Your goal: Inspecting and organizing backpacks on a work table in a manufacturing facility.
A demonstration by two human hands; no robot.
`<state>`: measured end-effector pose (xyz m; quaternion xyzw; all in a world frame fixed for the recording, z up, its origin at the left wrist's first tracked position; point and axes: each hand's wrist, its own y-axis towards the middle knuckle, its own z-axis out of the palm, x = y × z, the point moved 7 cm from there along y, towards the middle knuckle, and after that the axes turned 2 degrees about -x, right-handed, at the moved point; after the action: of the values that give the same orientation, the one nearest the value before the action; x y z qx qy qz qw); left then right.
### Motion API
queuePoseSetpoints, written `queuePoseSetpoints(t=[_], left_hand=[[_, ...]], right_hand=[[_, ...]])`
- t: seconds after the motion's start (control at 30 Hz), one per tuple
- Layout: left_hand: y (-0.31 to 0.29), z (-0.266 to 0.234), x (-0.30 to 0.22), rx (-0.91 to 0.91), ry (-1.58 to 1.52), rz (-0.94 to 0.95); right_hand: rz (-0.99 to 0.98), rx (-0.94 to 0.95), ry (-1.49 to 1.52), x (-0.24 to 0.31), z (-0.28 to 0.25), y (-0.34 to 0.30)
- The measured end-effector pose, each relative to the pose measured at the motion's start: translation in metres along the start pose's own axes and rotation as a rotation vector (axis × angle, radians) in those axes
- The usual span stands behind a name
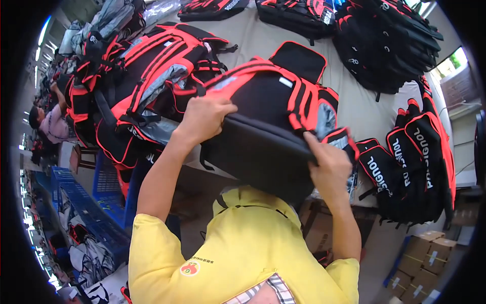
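Between my two hands is a black backpack (258, 93) with bright red-orange trim and straps. Its plain black base (258, 152) faces me and hangs over the table's near edge. My left hand (205, 117) grips the backpack's left bottom corner, fingers curled over the edge. At the right bottom corner my right hand (329, 159) holds on, thumb side along the seam below a red-edged strap. A grey mesh or lining patch (326, 117) shows on the backpack's right side. The far flap (299, 61) lies on the table.
Piled backpacks (152, 76) lie left on the pale table (233, 35). Black bags (387, 45) are stacked far right, with red-trimmed bags (415, 157) nearer. Blue crates (86, 197) stand lower left, cardboard boxes (422, 261) lower right. Another person (50, 121) is at far left.
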<state>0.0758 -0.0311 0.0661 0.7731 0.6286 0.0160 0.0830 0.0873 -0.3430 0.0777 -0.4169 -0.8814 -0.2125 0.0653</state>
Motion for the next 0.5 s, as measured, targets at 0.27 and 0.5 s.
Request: queuePoseSetpoints(t=[0.27,0.5], left_hand=[[-0.087,0.168,-0.088,-0.146,0.042,0.171],[-0.116,0.214,-0.086,-0.003,-0.069,0.093]], right_hand=[[0.078,0.079,-0.062,-0.078,0.152,-0.162],[0.275,0.381,-0.34,-0.035,0.167,-0.14]])
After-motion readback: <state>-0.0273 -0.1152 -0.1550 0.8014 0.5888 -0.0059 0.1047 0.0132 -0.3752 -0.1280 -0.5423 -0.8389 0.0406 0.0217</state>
